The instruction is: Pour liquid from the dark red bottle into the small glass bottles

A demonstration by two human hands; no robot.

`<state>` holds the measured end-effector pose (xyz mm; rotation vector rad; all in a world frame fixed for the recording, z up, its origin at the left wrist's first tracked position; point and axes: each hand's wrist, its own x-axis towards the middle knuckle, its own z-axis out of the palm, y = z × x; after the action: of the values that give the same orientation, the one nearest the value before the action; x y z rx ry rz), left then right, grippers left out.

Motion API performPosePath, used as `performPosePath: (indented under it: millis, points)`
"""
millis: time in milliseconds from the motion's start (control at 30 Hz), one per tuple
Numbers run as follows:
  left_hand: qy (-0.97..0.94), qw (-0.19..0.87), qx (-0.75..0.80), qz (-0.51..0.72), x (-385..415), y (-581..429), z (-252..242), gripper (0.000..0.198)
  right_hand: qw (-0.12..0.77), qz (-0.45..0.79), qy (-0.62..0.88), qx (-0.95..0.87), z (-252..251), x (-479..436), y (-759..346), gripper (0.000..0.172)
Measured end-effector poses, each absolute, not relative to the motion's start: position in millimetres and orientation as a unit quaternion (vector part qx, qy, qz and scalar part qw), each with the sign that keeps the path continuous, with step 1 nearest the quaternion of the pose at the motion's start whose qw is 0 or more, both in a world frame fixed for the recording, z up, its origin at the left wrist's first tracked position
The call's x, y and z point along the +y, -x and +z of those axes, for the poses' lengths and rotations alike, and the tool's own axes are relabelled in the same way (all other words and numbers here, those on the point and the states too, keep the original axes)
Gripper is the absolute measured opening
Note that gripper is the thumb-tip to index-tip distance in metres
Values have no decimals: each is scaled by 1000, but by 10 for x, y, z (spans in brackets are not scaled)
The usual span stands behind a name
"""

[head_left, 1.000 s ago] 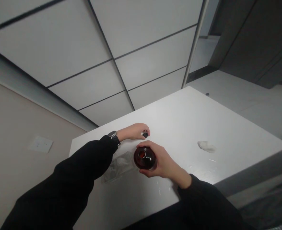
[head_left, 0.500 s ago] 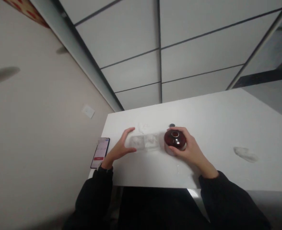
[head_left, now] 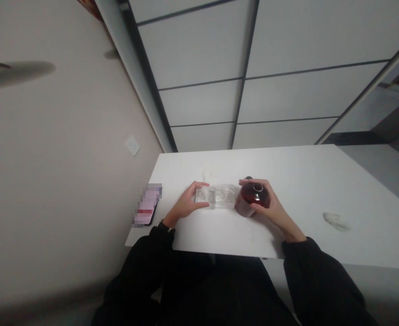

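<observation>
Two square clear glass-like containers [head_left: 224, 197] stand side by side on the white table. My left hand [head_left: 187, 203] is closed around the left end of this pair, with the thumb on the near side and the fingers on the far side. Just right of the containers stands a squat, dark red glass-like bottle [head_left: 245, 206] with a round open mouth. My right hand [head_left: 272, 206] wraps round it from the right. Behind the bottle lies a small dark cap-like piece [head_left: 249, 178], partly hidden by my fingers.
On the white table [head_left: 287, 170], a phone [head_left: 148, 203] lies at the left edge by the wall. Thin clear film [head_left: 208, 175] lies behind the containers. A pale crumpled piece [head_left: 336, 221] rests on the right. Panelled doors [head_left: 199, 106] rise behind the table.
My left hand has moved right and closed on the end of the clear containers. My right hand stays on the red bottle. The whole view has shifted and turned slightly.
</observation>
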<state>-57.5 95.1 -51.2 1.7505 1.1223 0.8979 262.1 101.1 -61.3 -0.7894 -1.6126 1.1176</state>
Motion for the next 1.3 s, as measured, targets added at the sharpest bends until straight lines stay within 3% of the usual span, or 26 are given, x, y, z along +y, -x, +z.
performPosePath:
  millis: [500, 900, 1300]
  points:
    - [-674, 465, 425, 385, 909, 542, -585, 65, 487, 483, 313, -657, -625, 1042, -2619, 67]
    - [-723, 422, 427, 341, 903, 553, -518, 61, 477, 484, 324, -659, -590, 1024, -2625, 66]
    - [-712, 435, 404, 374, 961, 576, -663, 61, 475, 498, 316, -653, -591, 1017, -2640, 65]
